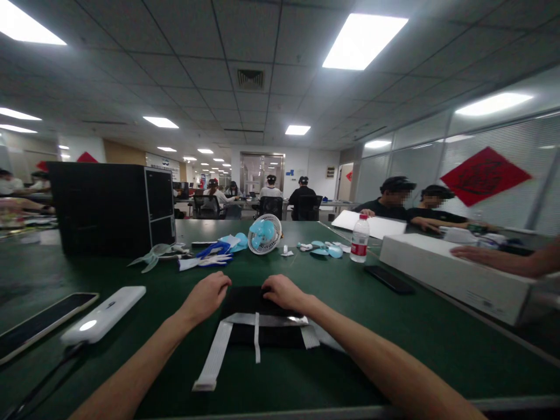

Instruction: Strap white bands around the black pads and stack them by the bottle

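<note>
A piece of black cloth [245, 298] lies flat on the green table in front of me. Grey-white straps cross it: a wide one [217, 353] runs down at the left to a pale end piece, a thin one [257, 338] hangs in the middle, and a short strap end [310, 336] shows at the right. My left hand [207, 296] is closed at the cloth's far left corner, fingers curled inward. At the far right corner, my right hand [282, 291] bends its fingers down onto the cloth. Both sets of fingertips are partly hidden.
Ahead lie blue-white gloves [205, 256], a small fan [265, 234] and blue fan blades [335, 251]. A water bottle [359, 239], black phone [388, 279] and white box [455, 274] under another person's hand [494, 259] are right. Left are a phone [41, 324], power bank [105, 315] and black case [100, 207].
</note>
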Tool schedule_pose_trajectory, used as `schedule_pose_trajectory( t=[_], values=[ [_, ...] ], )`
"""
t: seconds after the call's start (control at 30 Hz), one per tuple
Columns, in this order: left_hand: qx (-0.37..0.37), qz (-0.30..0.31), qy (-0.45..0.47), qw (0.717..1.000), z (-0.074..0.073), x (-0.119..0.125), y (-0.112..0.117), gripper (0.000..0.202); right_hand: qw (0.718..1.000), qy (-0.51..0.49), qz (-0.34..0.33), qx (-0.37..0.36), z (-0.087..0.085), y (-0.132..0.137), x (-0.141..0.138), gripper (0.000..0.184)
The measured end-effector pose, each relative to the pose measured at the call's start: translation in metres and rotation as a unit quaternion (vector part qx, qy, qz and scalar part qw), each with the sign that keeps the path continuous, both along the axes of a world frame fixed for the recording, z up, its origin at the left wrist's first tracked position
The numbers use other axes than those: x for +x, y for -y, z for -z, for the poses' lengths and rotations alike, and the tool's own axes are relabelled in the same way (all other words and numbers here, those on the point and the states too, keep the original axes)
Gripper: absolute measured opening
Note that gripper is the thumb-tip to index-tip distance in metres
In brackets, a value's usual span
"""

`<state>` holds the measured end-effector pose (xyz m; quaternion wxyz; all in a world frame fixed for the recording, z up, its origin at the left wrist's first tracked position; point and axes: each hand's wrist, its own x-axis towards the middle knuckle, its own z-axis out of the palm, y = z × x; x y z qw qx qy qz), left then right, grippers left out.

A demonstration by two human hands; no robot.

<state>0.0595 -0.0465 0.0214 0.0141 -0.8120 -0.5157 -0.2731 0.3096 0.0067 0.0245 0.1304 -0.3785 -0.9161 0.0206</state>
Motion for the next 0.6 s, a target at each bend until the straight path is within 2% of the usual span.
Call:
schedule_pose_trajectory(
  t=[0.17, 0.33, 0.5, 0.6],
  values=[
    [0.030, -0.087, -0.005, 0.996, 0.002, -0.024, -0.013, 0.028, 0.997, -0.040, 0.064, 0.025, -0.017, -0.006, 0.032, 0.026],
    [0.009, -0.102, -0.011, 0.995, 0.004, -0.029, -0.015, 0.029, 0.979, -0.060, 0.188, 0.053, -0.029, -0.021, 0.110, 0.027],
    [-0.024, -0.077, -0.011, 0.997, 0.007, -0.020, -0.012, 0.031, 0.931, -0.039, 0.357, 0.059, -0.020, -0.037, 0.199, 0.025],
    [-0.041, -0.077, -0.012, 0.996, 0.008, -0.017, -0.012, 0.030, 0.895, -0.038, 0.442, 0.046, -0.012, -0.044, 0.234, 0.024]
  ],
)
